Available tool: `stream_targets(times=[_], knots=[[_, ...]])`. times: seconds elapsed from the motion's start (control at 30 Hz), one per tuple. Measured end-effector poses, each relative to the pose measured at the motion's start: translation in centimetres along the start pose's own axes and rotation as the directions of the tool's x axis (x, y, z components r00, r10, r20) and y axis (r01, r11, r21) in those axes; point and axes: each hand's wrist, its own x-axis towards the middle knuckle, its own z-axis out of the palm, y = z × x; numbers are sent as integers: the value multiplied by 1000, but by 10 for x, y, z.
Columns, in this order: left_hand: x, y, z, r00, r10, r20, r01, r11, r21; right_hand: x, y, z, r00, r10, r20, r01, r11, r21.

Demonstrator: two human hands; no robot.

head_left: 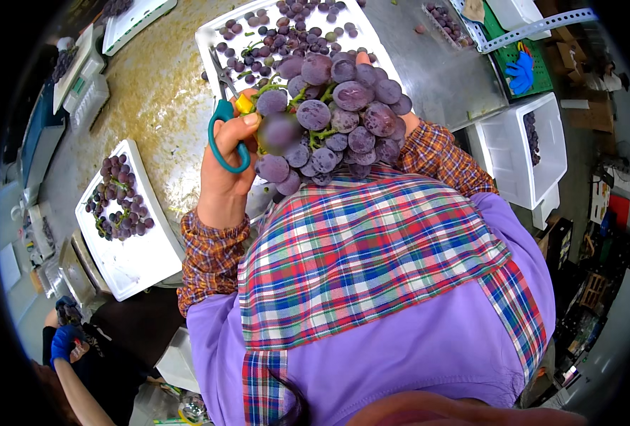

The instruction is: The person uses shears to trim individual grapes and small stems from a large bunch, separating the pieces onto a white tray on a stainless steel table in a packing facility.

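Note:
A large bunch of dark purple grapes (354,117) with green stems hangs in front of my chest, close to the camera. My right hand (412,122) holds it from behind on the right; most of that hand is hidden by the grapes, with one fingertip showing above them. My left hand (226,170) is closed on a pair of scissors (217,131) with teal handles and a yellow part, blades pointing up and away. The left thumb and fingers touch the bunch's left side at the stems. Beyond the bunch, a white tray (207,35) carries many loose grapes.
At left, another white tray (148,259) holds a grape bunch (120,199) on the stained metal table (162,92). To the right are a clear punnet of grapes (446,25), a white bin (503,153) and blue gloves (521,72). A co-worker's blue-gloved hand (63,343) shows lower left.

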Motion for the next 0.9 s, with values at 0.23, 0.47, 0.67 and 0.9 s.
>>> stream_targets(times=[0.23,0.47,0.67,0.9], knots=[[-9,1,7,998,14,57,-18,997,72,-9,-13,32,969,-243,47,240,875,-420],[-14,3,11,999,38,26,-40,995,92,-65,-28,156,719,-106,687,305,-840,-448],[-21,9,18,997,72,-22,-69,988,141,-47,-1,181,844,-2,536,190,-934,-303],[-19,9,9,997,65,-46,-57,983,173,-35,-9,180,901,127,415,279,-901,-331]])
